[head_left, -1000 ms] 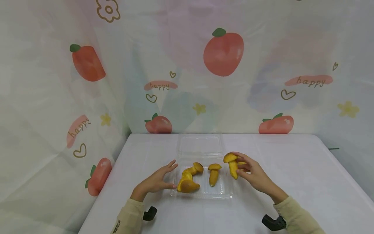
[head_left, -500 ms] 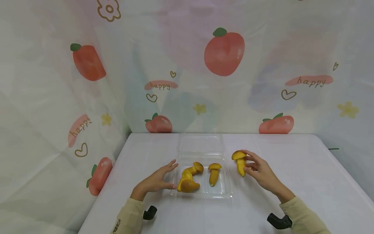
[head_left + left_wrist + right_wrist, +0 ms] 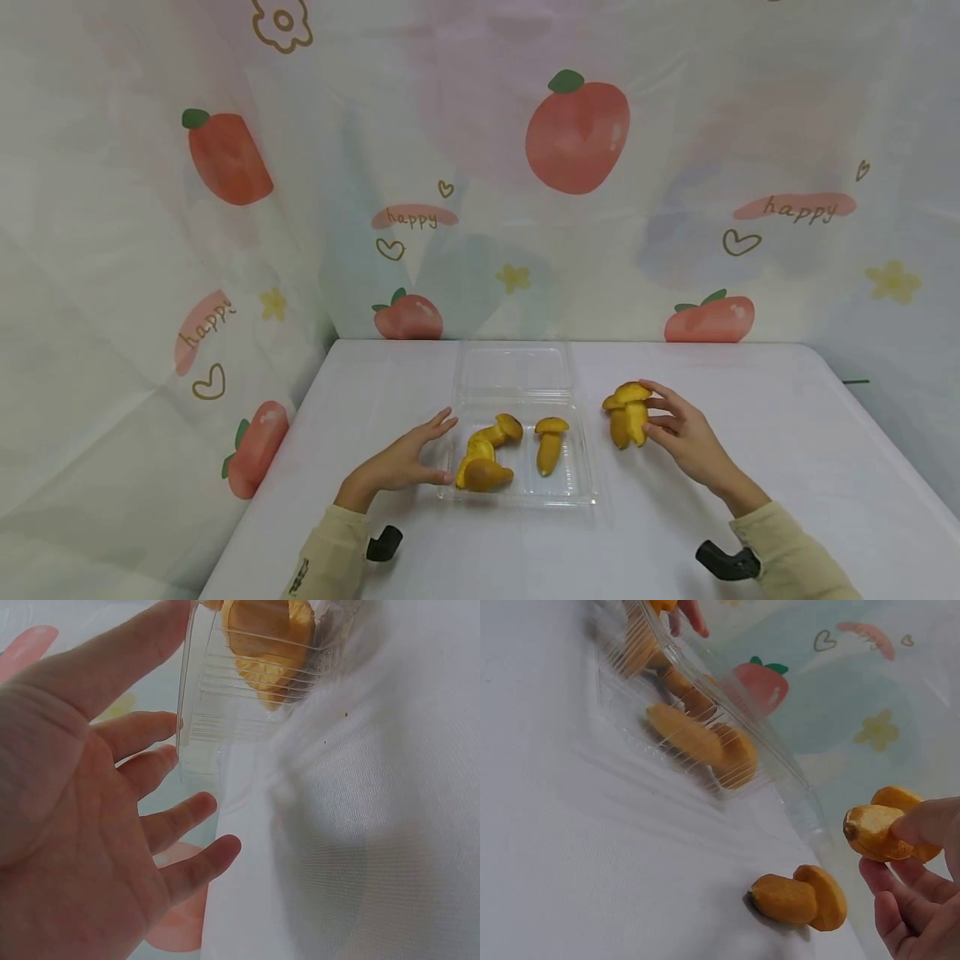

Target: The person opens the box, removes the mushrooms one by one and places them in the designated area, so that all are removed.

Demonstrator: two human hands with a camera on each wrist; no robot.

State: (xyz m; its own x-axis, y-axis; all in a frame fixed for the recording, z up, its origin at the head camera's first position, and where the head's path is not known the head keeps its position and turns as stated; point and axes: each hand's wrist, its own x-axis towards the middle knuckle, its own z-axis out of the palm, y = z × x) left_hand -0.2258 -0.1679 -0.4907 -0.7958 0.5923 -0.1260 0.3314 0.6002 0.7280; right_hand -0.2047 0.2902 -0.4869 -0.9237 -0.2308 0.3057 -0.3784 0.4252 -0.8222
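Note:
My right hand pinches a yellow mushroom by its stem, thumb on one side and fingers on the other. The right wrist view shows this held mushroom raised above the table. Below it, a second mushroom lies on the cloth, partly hidden behind the held one in the head view. A clear plastic box stands lid open, with several mushrooms inside, including a lone mushroom on its right side. My left hand stays spread at the box's left wall, thumb at the rim.
The box's hinged clear lid lies back towards the rear of the table. A printed fabric backdrop rises behind and on the left. Black wrist mounts stick out beneath both sleeves.
My right hand has moved right and slightly back with the held mushroom, away from the box. The mushroom on the cloth now shows to the left of the held one. The left hand stays put.

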